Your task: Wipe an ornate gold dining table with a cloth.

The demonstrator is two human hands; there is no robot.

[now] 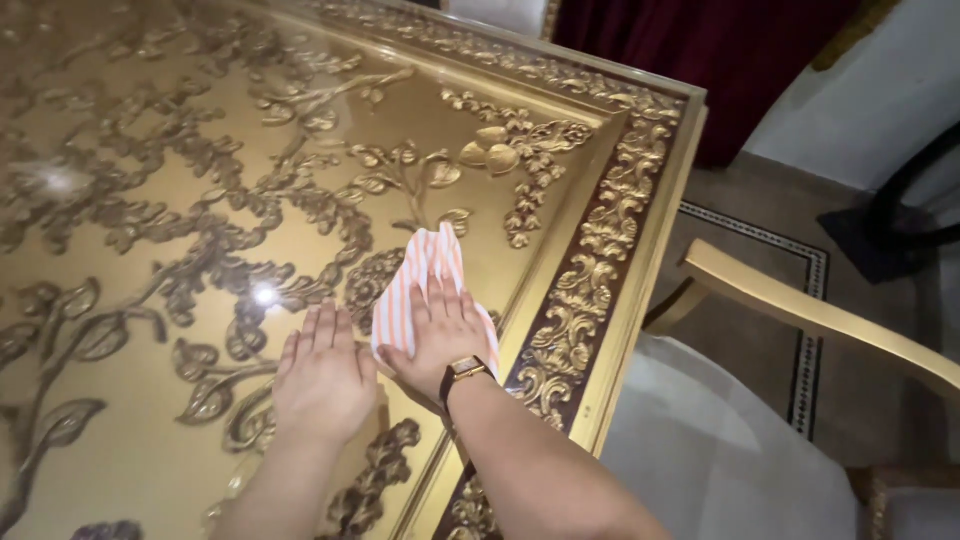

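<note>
Pressing flat, the open right hand [443, 335] pins a striped cloth [425, 275]; the left hand [322, 375] rests open on the gilded table [150, 200].

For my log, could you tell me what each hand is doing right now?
Left hand: open, flat on the table.
Right hand: open, pressing on the striped cloth.

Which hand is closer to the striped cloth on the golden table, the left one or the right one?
Right. The right hand lies flat on the striped cloth, pressing it to the table. The left hand rests flat on the table beside the cloth, by its left edge.
</note>
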